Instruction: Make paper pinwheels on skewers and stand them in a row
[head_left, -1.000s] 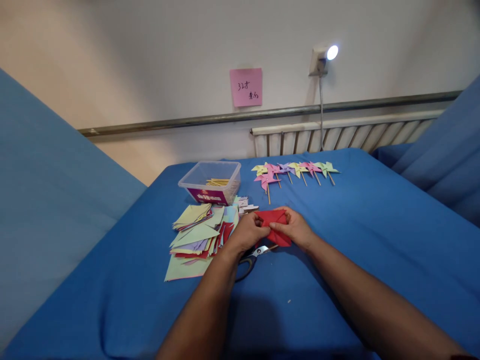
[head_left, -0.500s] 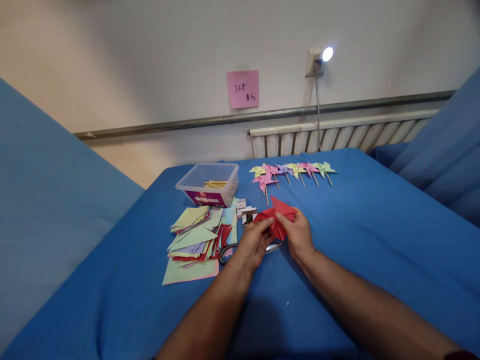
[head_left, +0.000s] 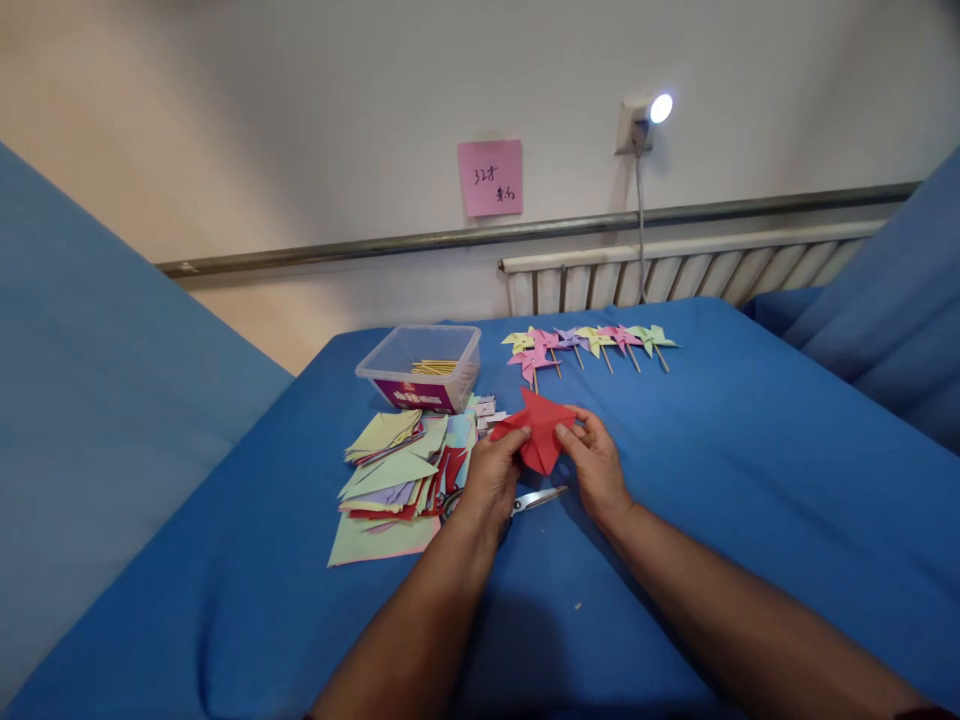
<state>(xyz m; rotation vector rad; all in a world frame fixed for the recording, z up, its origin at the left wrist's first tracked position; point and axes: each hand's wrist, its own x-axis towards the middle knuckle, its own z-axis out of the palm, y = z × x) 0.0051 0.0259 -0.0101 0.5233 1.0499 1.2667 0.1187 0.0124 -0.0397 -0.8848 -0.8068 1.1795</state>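
A red paper pinwheel piece (head_left: 541,425) with pointed corners is held up above the blue cloth between both hands. My left hand (head_left: 499,465) pinches its left side, thumb on top near the middle. On the right edge, my right hand (head_left: 598,462) grips it with the thumb in front and the fingers behind. Scissors (head_left: 538,500) lie on the cloth just below, their blades pointing right and part of them hidden by my left hand and wrist. Behind the paper stand small white boxes (head_left: 487,410), partly covered.
Stacks of coloured paper (head_left: 390,490) lie to the left. Behind them a clear plastic tub (head_left: 420,370) holds thin wooden sticks (head_left: 434,367). Several finished pinwheels (head_left: 598,340) on sticks lie along the back of the blue-covered table (head_left: 712,440).
The red paper has shifted slightly left and been turned flatter towards me. My right thumb has slid outward from its middle to its right side. More of the scissors shows.
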